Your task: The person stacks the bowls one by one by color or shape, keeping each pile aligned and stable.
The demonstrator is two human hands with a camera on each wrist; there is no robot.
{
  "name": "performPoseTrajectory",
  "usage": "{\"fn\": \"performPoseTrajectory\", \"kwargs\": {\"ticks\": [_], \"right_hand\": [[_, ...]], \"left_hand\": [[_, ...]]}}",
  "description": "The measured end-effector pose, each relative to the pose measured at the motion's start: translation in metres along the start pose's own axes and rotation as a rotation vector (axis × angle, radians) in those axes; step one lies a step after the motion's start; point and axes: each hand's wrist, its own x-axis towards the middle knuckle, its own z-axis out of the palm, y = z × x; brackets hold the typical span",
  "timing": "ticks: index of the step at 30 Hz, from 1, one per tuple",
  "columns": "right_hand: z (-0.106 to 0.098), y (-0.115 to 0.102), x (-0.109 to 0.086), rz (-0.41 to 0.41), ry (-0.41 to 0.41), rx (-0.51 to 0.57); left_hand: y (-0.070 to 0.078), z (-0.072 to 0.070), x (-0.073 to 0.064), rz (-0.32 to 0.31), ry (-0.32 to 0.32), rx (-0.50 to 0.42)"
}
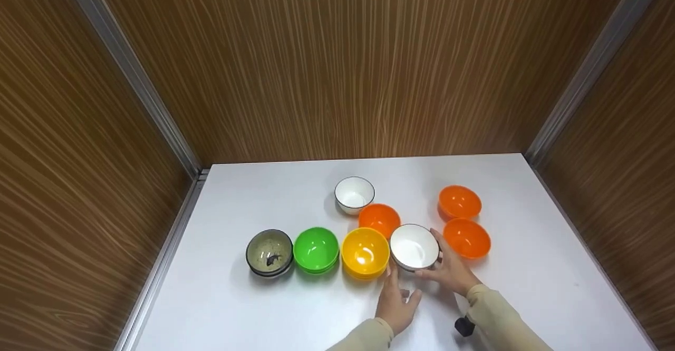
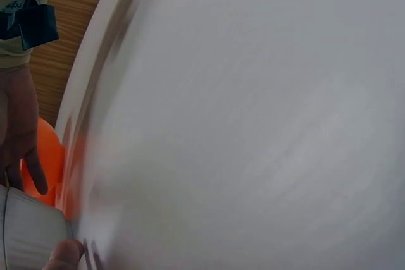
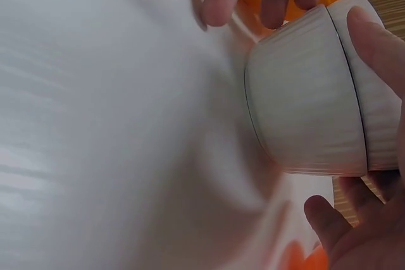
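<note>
My right hand holds a white bowl by its right side, thumb and fingers spread around the rim. In the right wrist view this upper white bowl sits nested in a lower white bowl, both dark-rimmed and ribbed outside. My left hand is just in front of the pair, fingers extended toward the gap beside the yellow bowls. In the left wrist view only a fingertip of the left hand shows, near the white bowl's wall.
To the left stand stacked green bowls and stacked grey-brown bowls. An orange bowl and another white bowl are behind the row. Two more orange bowls, a rear one and a nearer one, stand to the right.
</note>
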Motion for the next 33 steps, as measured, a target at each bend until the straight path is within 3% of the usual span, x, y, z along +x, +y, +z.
{"fn": "performPoseTrajectory", "kwargs": {"ticks": [3,7,10,13,17,21,25,29,33], "right_hand": [[0.002,0.002,-0.001,0.0,-0.002,0.008],[0.003,0.009,-0.002,0.02,-0.016,0.054],[0.005,0.014,-0.004,0.046,-0.026,0.113],[0.006,0.016,-0.006,0.078,-0.031,0.156],[0.007,0.017,-0.007,0.119,-0.033,0.189],[0.008,0.019,-0.007,0.141,-0.051,0.225],[0.009,0.022,-0.006,0.146,-0.071,0.238],[0.01,0.023,-0.007,0.177,-0.081,0.215],[0.012,0.024,-0.007,0.191,-0.085,0.189]], "left_hand": [[0.006,-0.009,-0.006,0.035,-0.055,0.021],[0.022,-0.03,-0.013,0.158,-0.156,0.088],[0.04,-0.051,-0.015,0.252,-0.188,0.13],[0.058,-0.075,-0.013,0.296,-0.162,0.146],[0.077,-0.109,0.001,0.336,-0.066,0.194],[0.089,-0.142,0.023,0.304,0.014,0.277],[0.093,-0.169,0.046,0.216,0.062,0.399],[0.093,-0.186,0.068,0.152,0.096,0.531],[0.089,-0.193,0.086,0.126,0.112,0.665]]}}
